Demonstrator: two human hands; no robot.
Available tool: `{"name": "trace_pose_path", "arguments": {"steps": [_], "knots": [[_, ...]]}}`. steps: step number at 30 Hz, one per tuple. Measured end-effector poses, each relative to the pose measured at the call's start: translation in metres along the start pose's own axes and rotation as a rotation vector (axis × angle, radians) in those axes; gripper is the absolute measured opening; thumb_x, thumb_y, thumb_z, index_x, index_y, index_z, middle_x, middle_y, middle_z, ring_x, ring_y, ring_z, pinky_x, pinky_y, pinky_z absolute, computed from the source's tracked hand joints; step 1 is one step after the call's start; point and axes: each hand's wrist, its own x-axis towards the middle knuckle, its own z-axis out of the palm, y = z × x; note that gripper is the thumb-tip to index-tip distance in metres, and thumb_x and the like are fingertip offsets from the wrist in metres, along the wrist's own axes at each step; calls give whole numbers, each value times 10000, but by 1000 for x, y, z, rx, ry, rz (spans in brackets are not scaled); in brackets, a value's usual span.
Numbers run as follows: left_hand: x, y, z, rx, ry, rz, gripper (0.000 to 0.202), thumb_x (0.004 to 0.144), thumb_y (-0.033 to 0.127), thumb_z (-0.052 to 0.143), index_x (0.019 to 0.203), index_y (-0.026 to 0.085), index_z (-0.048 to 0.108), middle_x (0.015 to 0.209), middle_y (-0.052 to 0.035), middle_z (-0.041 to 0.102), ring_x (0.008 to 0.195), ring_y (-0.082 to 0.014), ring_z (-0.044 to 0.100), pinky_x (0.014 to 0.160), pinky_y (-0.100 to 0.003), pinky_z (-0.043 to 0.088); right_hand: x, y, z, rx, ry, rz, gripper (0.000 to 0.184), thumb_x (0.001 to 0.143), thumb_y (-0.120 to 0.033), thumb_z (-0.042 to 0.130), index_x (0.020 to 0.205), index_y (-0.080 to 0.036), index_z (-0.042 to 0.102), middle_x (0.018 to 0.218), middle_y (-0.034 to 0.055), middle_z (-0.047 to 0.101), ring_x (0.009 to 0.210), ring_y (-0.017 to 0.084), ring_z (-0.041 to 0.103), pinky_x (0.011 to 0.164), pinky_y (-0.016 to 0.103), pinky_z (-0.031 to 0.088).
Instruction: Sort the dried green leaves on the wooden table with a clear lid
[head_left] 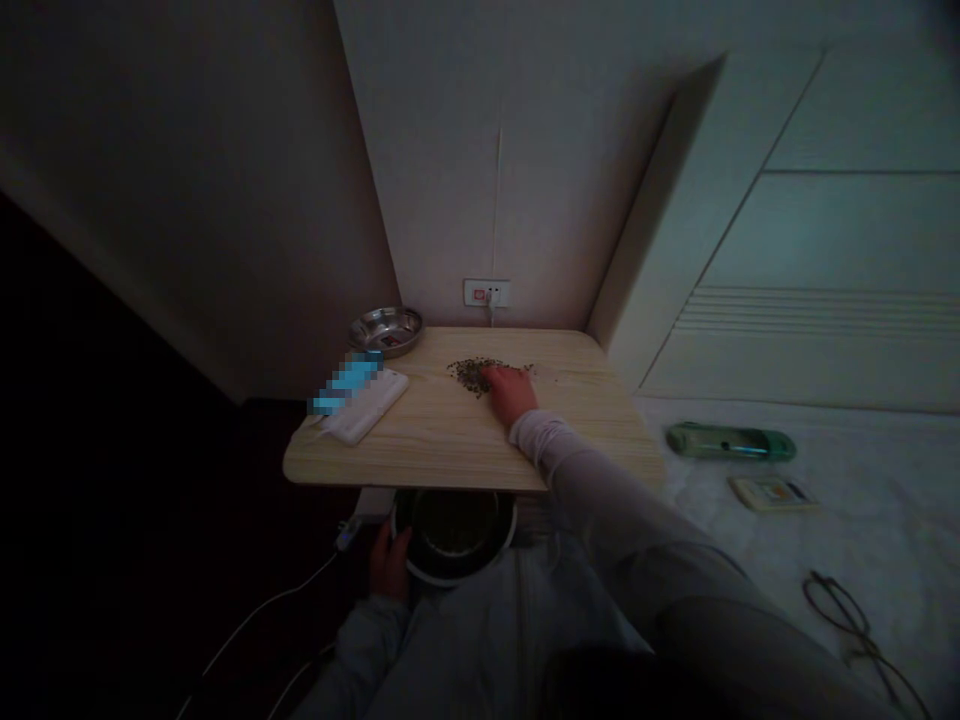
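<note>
A loose pile of small dark grains, too small to name exactly, is spread on the light wooden table. My right hand reaches into the pile's right side, fingers bent down and bunched together; what lies between the fingertips is hidden. Below the table's front edge, my left hand grips the left rim of a round, dark-bottomed bowl with a pale rim, held at my lap. Dim light hides what the bowl contains.
At the table's back left stands a shiny metal bowl. A phone with a blurred screen leans by a white box-like object. A wall socket holds a plug. On the white bedding lie a green case and a cord.
</note>
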Motion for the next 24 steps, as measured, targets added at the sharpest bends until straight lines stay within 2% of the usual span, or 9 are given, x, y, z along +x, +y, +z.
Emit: {"name": "trace_pose_path", "arguments": {"steps": [8,11,18,24], "knots": [[-2,2,3,-43,25,20,378,543,248,491,900,134,538,805,-56,572,785,-181,496,683,-273,371,-3,-1,2,-20,16,-5,348,700,-124,311,1026,-210,400,940,56,507,884,175,411,751,335,231],[0,1,2,-34,23,-20,366,538,237,502,889,145,543,778,-52,578,741,-176,510,652,-270,386,-3,-1,1,-26,33,-15,354,693,-115,319,1024,-209,405,932,54,509,871,178,417,747,329,237],[4,-4,0,-55,-8,-17,435,523,270,516,935,132,518,796,-50,563,785,-182,489,679,-279,373,-7,-2,-1,-37,10,-29,371,690,-98,324,1042,-194,395,933,75,505,869,183,405,748,332,229],[-2,3,3,-7,13,-8,452,535,249,500,968,119,505,802,-59,566,765,-177,494,672,-277,375,-12,-3,1,-18,12,-41,381,684,-105,320,1048,-199,387,920,73,498,872,178,395,747,325,207]]}}
